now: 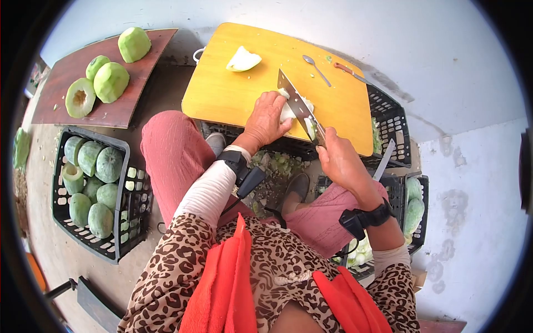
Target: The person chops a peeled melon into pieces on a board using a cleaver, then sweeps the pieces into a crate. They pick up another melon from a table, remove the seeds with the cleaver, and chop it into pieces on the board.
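My right hand [340,158] is wrapped round the handle of a cleaver [298,105], whose broad blade stands across the yellow tabletop [216,100]. A pale piece of peeled melon [286,113] lies against the blade's left side. My left hand [265,119] presses on this piece with bent fingers, close beside the blade. Small pale bits show on the blade's near end and to its right. Farther back on the tabletop rests a larger cut melon chunk [242,59]. A metal spoon [317,70] and a small knife with a brown handle [348,71] lie at the far right.
Several peeled melons [112,82] sit on a dark red board [150,55] at the left. Below it stands a black crate [119,205] of unpeeled green melons [109,165]. More black crates [393,125] are at the right, with another blade [385,159] sticking up. Scraps [272,177] litter the floor between my feet.
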